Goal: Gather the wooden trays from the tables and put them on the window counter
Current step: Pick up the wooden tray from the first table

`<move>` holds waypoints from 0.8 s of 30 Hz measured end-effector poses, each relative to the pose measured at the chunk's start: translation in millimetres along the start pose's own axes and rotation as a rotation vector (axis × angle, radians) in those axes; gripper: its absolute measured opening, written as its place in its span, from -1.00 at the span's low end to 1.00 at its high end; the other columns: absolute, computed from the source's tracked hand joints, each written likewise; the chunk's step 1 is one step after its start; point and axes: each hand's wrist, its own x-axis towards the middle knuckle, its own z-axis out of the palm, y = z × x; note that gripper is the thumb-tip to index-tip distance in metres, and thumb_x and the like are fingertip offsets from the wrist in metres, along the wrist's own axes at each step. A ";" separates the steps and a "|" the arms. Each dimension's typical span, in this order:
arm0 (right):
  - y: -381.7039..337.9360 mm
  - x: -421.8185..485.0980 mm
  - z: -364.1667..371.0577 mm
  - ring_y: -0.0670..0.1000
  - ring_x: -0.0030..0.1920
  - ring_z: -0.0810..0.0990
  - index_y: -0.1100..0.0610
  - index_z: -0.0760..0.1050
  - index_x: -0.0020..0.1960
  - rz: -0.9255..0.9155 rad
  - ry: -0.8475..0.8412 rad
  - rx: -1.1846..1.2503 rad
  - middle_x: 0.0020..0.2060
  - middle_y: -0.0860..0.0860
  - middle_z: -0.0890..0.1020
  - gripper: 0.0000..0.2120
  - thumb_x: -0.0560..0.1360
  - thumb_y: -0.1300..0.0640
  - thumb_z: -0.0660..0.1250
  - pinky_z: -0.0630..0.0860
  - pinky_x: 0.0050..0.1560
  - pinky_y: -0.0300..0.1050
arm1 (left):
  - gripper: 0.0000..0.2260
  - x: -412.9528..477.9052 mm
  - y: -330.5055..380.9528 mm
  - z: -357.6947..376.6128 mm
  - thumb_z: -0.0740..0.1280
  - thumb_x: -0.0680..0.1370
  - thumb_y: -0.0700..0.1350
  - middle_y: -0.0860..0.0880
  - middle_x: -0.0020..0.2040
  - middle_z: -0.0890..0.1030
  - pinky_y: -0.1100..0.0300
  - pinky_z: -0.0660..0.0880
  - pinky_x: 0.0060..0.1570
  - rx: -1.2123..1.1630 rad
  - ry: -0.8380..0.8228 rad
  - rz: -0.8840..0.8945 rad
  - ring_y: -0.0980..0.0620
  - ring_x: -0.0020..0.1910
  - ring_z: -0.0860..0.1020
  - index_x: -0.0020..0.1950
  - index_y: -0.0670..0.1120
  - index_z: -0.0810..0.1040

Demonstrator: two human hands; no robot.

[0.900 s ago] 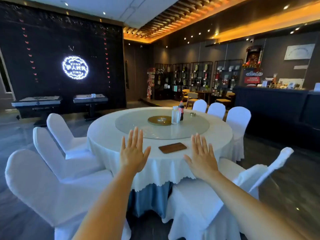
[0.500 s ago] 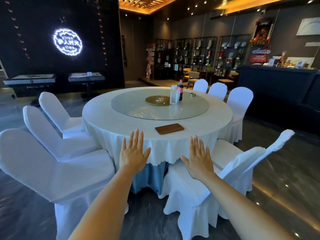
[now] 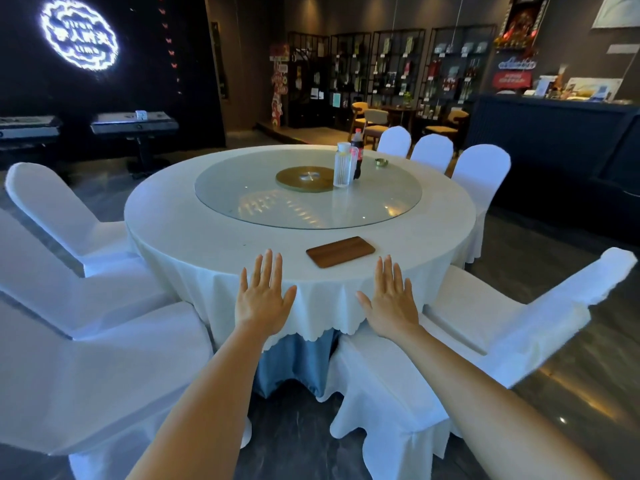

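Round table (image 3: pixel 180 216), white cloth, ringed by covered chairs (image 3: pixel 86 368). Glass turntable (image 3: pixel 308 188) at centre carries two bottles (image 3: pixel 343 164). Wooden tray (image 3: pixel 340 251) lies flat near the front edge. My left hand (image 3: pixel 262 299) and right hand (image 3: pixel 391 303): fingers spread, holding nothing, short of the tray.

Both bare arms are reaching forward from the bottom of the view, nearly parallel. The left hand (image 3: pixel 264 296) is showing its back, palm facing away, fingers straight and spread. The right hand (image 3: pixel 390 300) is mirroring it, flat and empty, thumb angling inward toward the left.
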 end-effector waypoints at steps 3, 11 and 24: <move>-12.7 54.5 5.0 0.09 0.54 -0.27 0.20 -0.37 0.50 0.017 -0.012 0.018 0.53 0.12 -0.29 -0.32 0.61 -0.12 -0.10 -0.20 0.54 0.05 | -0.41 52.7 -10.3 10.7 -0.13 0.62 0.13 -0.05 0.56 -0.26 0.01 -0.23 0.52 -0.002 -0.039 0.025 -0.02 0.55 -0.24 0.52 -0.09 -0.29; 4.7 165.3 24.9 0.10 0.55 -0.24 0.20 -0.37 0.50 0.113 -0.037 0.038 0.53 0.12 -0.27 -0.32 0.62 -0.10 -0.08 -0.19 0.54 0.05 | -0.42 170.7 -6.9 62.5 -0.13 0.62 0.13 -0.06 0.56 -0.25 0.00 -0.21 0.52 -0.042 -0.167 0.075 -0.02 0.55 -0.22 0.53 -0.09 -0.29; 65.1 370.4 87.2 0.12 0.55 -0.21 0.20 -0.33 0.52 0.045 -0.200 0.071 0.54 0.13 -0.25 -0.31 0.61 -0.12 -0.07 -0.14 0.53 0.06 | -0.42 325.3 30.8 168.2 -0.12 0.62 0.13 -0.05 0.57 -0.22 0.00 -0.16 0.54 -0.126 -0.359 -0.168 -0.01 0.56 -0.17 0.53 -0.09 -0.27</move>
